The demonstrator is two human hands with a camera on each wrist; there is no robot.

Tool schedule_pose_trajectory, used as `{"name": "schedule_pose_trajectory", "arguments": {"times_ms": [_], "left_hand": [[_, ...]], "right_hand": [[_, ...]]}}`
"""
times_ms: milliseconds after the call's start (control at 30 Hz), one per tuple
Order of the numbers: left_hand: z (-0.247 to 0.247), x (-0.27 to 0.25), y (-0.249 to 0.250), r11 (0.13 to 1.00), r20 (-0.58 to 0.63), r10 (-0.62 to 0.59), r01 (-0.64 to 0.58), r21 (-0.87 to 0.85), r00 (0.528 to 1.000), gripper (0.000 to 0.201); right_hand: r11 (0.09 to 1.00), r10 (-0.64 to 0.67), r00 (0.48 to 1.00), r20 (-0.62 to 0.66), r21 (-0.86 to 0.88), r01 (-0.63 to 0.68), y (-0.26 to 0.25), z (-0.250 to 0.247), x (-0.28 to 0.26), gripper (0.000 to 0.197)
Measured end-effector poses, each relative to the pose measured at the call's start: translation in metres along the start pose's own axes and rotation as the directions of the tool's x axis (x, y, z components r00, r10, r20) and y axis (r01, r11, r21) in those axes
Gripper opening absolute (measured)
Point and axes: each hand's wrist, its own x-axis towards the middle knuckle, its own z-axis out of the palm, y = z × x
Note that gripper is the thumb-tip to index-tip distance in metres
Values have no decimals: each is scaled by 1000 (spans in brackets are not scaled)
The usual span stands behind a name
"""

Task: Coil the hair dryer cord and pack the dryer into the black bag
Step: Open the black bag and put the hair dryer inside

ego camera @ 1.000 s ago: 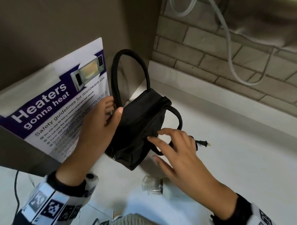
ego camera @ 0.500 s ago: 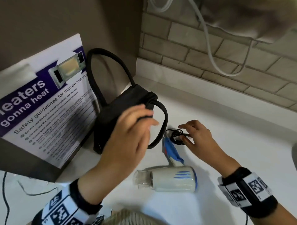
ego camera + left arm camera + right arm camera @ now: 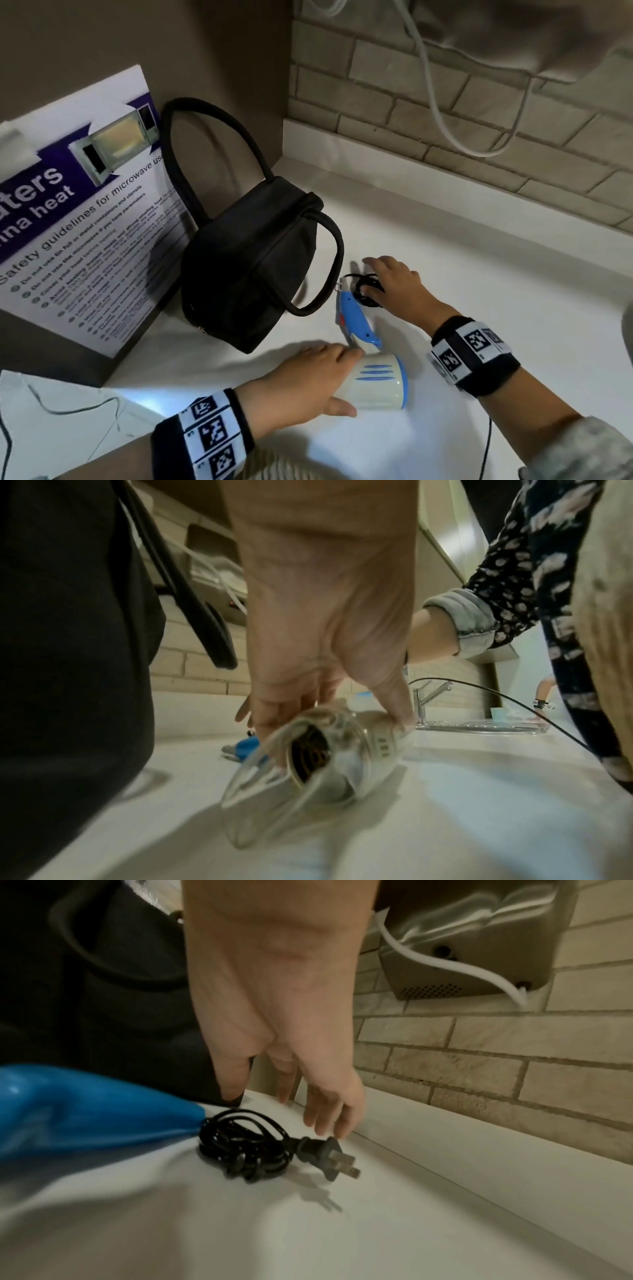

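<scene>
The black bag [image 3: 250, 274] stands on the white counter [image 3: 479, 274], its top closed, one handle upright and one drooping. To its right lies the white and blue hair dryer [image 3: 376, 380], blue handle [image 3: 356, 318] pointing away from me. My left hand [image 3: 342, 380] grips its barrel; in the left wrist view the fingers and thumb curl round the dryer [image 3: 342, 753] near the clear nozzle. The black cord [image 3: 240, 1145] is coiled at the handle's end, plug [image 3: 325, 1156] lying free. My right hand [image 3: 281, 1107] hovers over the cord [image 3: 368, 293], fingers relaxed.
A microwave safety poster [image 3: 85, 222] leans behind the bag on the left. The brick wall [image 3: 479, 120] runs along the back, with a metal wall unit [image 3: 479, 934] and a white hose [image 3: 445, 113] hanging from it. A sink tap [image 3: 428, 704] stands further right.
My left hand has let go of the bag and come down onto the dryer's barrel. My right hand has stayed at the coiled cord, and the bag stands on its own.
</scene>
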Motion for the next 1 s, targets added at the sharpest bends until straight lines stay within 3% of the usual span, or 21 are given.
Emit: {"name": "schedule_pose_trajectory", "arguments": {"times_ms": [67, 233, 400, 567, 700, 767, 833, 867, 933, 967, 1000], "left_hand": [[1, 3, -1, 1000, 8, 1, -1, -4, 1000, 88], [5, 6, -5, 999, 51, -22, 20, 37, 998, 99], [-4, 1, -3, 996, 96, -16, 7, 86, 995, 104], [-25, -11, 5, 979, 62, 32, -44, 199, 998, 97], [-40, -19, 14, 940, 64, 86, -102, 325, 994, 94], [-48, -23, 17, 917, 76, 117, -137, 375, 990, 94], [-57, -28, 17, 878, 13, 158, -147, 456, 987, 94], [-60, -29, 16, 856, -69, 214, -153, 494, 974, 88], [-70, -31, 17, 837, -222, 327, -172, 520, 918, 57], [-77, -32, 18, 843, -321, 366, -165, 512, 874, 58], [-84, -33, 21, 841, -404, 404, -158, 518, 821, 71]], "right_hand": [[1000, 12, 997, 74, -23, -10, -2, 3, 6, 52], [999, 49, 992, 115, -12, -48, 2, 8, 10, 49], [958, 98, 985, 138, 256, -132, 13, -1, -3, 49], [771, 197, 972, 126, 593, -233, 13, -21, -30, 49], [625, 221, 968, 122, 744, -236, 3, -49, -59, 50], [578, 230, 971, 68, 793, -193, -2, -64, -72, 48], [537, 221, 975, -27, 838, -98, -9, -79, -85, 44], [501, 211, 974, -86, 865, -33, -14, -87, -92, 42], [445, 153, 961, -232, 884, 142, -30, -102, -105, 42], [479, 106, 940, -324, 845, 237, -38, -106, -111, 43], [588, 43, 908, -417, 746, 315, -46, -109, -117, 44]]}}
